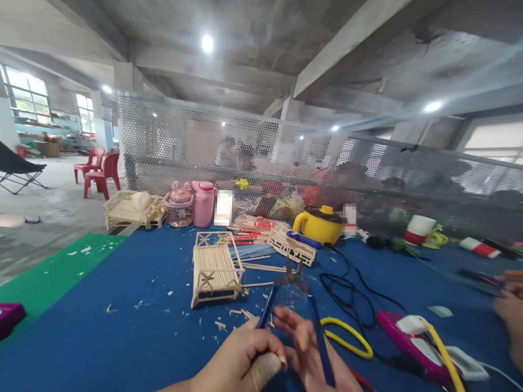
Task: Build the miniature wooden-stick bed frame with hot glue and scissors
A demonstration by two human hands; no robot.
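Big blue-covered counter (124, 305) takes up most of the view, with a green mat (48, 274) at its left edge and a perforated metal screen (263, 144) standing along the far side. Wood scraps and splinters are scattered all over the blue.

Middle of the counter there's a little bed frame built from wooden sticks (215, 267), sitting upright, and a second stick frame (292, 246) lying behind it near a yellow pot (321, 225). A pink bottle (203, 203) stands further left by the screen. A pink glue gun (415, 344) lies off to the right, with black cables (348, 293) snaking between it and the pot.

Down front, the blue-handled pliers (293, 297) are held just above the counter, nose pointing away toward the bed frame. The left hand (234, 364) is curled shut around the left handle. The right hand (311, 358) has its fingers loosely bent against the right handle, which runs across the palm. Something small and pale is pinched at the left thumb, too blurry to say what.

Another person's hand (515, 313) pokes in at the right edge.
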